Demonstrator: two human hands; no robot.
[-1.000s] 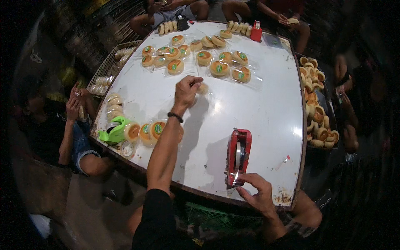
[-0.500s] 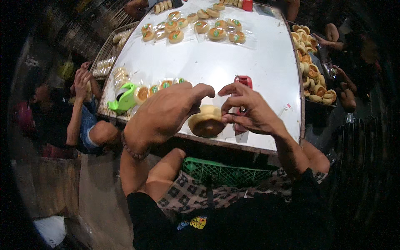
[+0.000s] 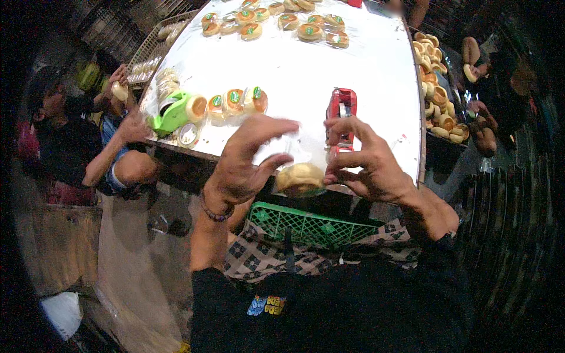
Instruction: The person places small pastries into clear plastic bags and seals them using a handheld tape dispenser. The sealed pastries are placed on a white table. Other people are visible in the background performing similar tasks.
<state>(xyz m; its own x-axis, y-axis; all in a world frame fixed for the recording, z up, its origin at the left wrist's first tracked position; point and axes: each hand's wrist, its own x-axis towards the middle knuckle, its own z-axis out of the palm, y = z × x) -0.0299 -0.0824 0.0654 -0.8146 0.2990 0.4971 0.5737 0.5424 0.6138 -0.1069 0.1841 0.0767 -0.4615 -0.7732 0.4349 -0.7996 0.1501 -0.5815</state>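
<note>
Over the table's near edge hangs a clear plastic bag of buns [image 3: 301, 179], pale and round, between my two hands. My left hand [image 3: 250, 156] is curved at the bag's left, its thumb and fingers around blurred clear plastic. At the bag's right side, my right hand [image 3: 368, 162] grips the plastic with bent fingers. Just beyond the right fingers stands a red tape dispenser [image 3: 338, 106]. Left of my left hand lie several packed buns with green labels [image 3: 234, 101], beside a light-green tape dispenser [image 3: 170, 113].
More packed buns [image 3: 310, 31] lie at the far end of the white table [image 3: 294, 70]. A tray of loose buns [image 3: 438, 94] flanks its right side. A co-worker [image 3: 65, 129] sits at the left near a woven basket [image 3: 154, 48]. A green crate [image 3: 312, 225] is below the near edge.
The bag has tilted, showing pale bun sides instead of a brown top, and has come nearer the table's edge. My left hand has moved right and turned. The co-worker's arm now reaches toward the table.
</note>
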